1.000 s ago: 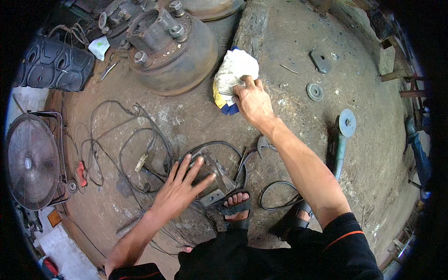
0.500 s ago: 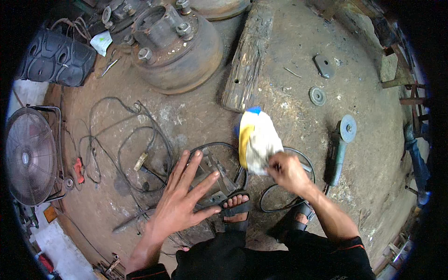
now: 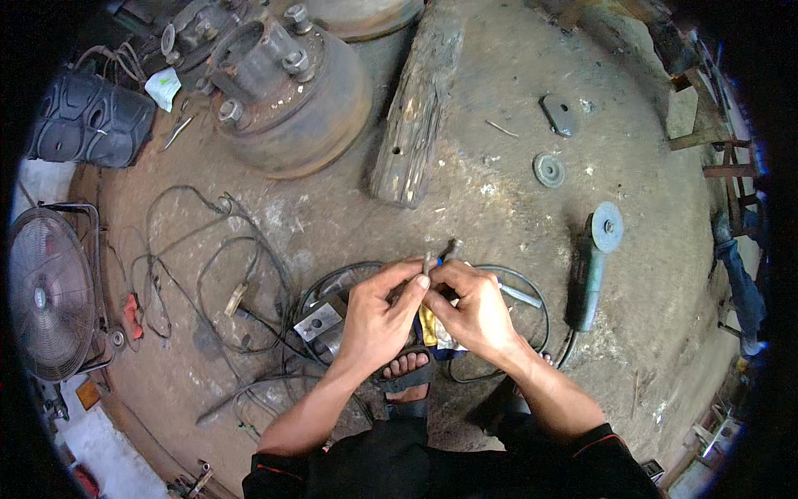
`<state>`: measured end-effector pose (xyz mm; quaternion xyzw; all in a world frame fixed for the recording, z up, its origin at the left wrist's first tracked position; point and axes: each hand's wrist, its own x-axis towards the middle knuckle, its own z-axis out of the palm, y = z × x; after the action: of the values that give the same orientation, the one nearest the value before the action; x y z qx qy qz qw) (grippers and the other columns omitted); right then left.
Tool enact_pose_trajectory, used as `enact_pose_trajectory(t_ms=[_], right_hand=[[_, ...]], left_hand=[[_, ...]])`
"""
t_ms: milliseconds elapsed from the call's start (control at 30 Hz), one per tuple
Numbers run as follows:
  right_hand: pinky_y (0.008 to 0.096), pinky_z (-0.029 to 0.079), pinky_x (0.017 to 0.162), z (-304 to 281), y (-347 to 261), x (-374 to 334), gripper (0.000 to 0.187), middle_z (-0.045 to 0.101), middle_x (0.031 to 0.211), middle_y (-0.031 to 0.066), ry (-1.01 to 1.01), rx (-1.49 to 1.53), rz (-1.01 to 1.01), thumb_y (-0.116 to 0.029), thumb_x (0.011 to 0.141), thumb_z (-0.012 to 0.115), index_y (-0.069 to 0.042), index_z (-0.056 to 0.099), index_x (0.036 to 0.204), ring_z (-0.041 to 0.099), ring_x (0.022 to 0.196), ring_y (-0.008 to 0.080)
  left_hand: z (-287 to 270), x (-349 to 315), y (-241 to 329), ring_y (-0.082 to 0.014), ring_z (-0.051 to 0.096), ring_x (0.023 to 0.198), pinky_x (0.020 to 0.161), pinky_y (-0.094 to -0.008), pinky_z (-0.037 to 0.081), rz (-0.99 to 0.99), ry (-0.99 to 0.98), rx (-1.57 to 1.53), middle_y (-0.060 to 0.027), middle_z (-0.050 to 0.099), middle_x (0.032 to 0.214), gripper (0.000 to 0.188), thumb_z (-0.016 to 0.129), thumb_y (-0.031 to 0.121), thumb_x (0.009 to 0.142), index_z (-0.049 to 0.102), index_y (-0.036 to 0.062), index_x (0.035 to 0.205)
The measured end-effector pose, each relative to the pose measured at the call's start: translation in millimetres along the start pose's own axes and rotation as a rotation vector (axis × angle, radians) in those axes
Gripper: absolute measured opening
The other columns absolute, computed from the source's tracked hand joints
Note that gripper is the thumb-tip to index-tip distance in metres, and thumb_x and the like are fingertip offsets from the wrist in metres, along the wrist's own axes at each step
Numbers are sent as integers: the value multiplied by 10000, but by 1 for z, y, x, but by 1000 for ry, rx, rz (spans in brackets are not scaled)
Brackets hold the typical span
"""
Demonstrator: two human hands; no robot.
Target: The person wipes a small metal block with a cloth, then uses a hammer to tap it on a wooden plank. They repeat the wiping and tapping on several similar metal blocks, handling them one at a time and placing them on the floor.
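My two hands meet in the middle of the view, over the floor in front of my feet. A short grey metal pin [image 3: 427, 264] stands up between the pinched thumb and finger of my left hand [image 3: 378, 312]. Against it, my right hand [image 3: 475, 308] is closed, its fingertips curled in. A white, yellow and blue cloth [image 3: 429, 326] hangs below my right hand, mostly hidden by it. A dark cylindrical metal end [image 3: 453, 248] shows just beyond the right fingers; whether I hold it is unclear. Beside my left wrist lies a metal block with holes [image 3: 317, 322].
An angle grinder [image 3: 592, 274] lies at right, with a round disc [image 3: 549, 170] and an oval plate [image 3: 560, 116] farther off. A wooden beam [image 3: 407, 150] and large rusty hub [image 3: 295, 125] occupy the far side. Tangled cables [image 3: 249, 229] and a fan [image 3: 51, 291] are at left.
My left hand, spread open before, has closed on the pin and moved toward my right hand. My right hand has come inward, and the cloth has dropped lower, beneath it.
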<state>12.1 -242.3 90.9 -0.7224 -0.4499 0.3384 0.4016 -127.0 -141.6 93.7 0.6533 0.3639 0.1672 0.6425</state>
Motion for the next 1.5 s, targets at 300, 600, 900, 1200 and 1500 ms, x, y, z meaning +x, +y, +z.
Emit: enact_pose_trajectory(t_ms=[300, 600, 900, 1200, 1500], right_hand=[[516, 570, 921, -39, 115, -28, 357, 675, 1140, 205, -309, -778, 297, -129, 872, 731, -63, 658, 1216, 665, 1094, 425], [531, 572, 814, -43, 165, -68, 390, 636, 1069, 242, -134, -536, 172, -47, 839, 716, -30, 626, 1218, 666, 928, 486], [528, 547, 718, -72, 90, -29, 304, 583, 1035, 245, 300, -575, 34, -22, 918, 681, -6, 594, 1209, 652, 891, 463], [574, 514, 694, -43, 27, 26, 584, 662, 840, 320, 135, -164, 66, -71, 1025, 554, -81, 363, 1578, 702, 740, 493], [467, 589, 941, -22, 29, 42, 594, 619, 1369, 277, 289, -282, -413, 19, 995, 573, -79, 441, 1565, 699, 1083, 471]], left_hand=[[-50, 137, -19, -447, 728, 923, 811, -530, 564, 155, 140, 756, -272, 734, 963, 173, 660, 106, 978, 697, -3, 1106], [-39, 168, -56, -362, 756, 880, 793, -443, 568, 238, 123, 796, -227, 757, 933, 142, 723, 58, 928, 725, -31, 1037], [-30, 174, -67, -304, 740, 771, 724, -406, 556, 355, 187, 672, -185, 750, 854, 151, 762, 97, 904, 747, -14, 1005], [-31, 171, -62, -214, 698, 688, 678, -376, 534, 152, 159, 534, -155, 737, 784, 183, 791, 150, 888, 750, -14, 959], [-30, 170, -66, -393, 727, 830, 758, -470, 547, 246, 176, 551, -228, 723, 883, 106, 779, 68, 866, 719, -14, 895]])
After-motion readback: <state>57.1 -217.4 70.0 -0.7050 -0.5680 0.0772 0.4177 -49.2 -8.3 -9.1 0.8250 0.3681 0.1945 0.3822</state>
